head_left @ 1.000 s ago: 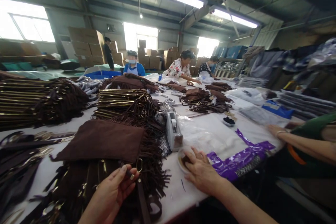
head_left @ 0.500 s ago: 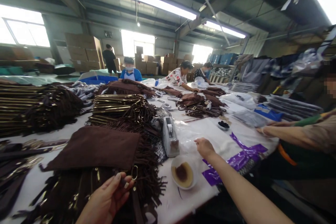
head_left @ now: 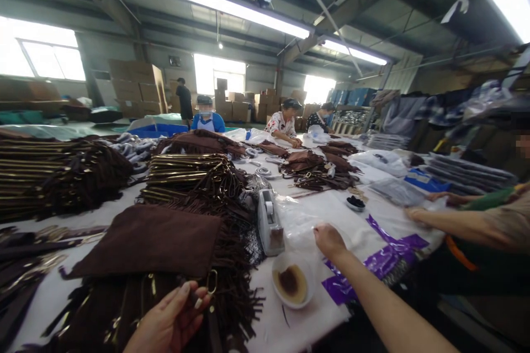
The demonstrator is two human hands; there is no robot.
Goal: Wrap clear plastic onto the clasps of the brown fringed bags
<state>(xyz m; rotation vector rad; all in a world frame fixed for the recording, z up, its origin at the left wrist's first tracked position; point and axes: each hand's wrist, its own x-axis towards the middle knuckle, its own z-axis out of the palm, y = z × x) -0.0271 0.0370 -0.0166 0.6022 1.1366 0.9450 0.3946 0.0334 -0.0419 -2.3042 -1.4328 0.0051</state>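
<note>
A brown fringed bag (head_left: 153, 240) lies flat on a pile at the near left. My left hand (head_left: 176, 311) is closed at its lower edge, pinching a small dark part beside a gold ring (head_left: 212, 281). Over the white table to the right, my right hand (head_left: 329, 240) has its fingers pressed together at a clear plastic bag (head_left: 296, 226); what the fingertips hold is too small to make out. Between the hands stand a tape dispenser (head_left: 270, 223) and a white bowl (head_left: 308, 292) with something brown and yellowish in it.
Stacks of brown bags with gold zips (head_left: 186, 174) stand beyond and at the left. Purple plastic (head_left: 385, 259) lies right of my forearm, near a small dish of black pieces (head_left: 356, 203). A co-worker's arm (head_left: 459, 223) reaches in from the right; other people are across the table.
The view has shifted slightly. My right hand has moved a little, its grip still closed. The co-worker's hands at the right now handle clear plastic.
</note>
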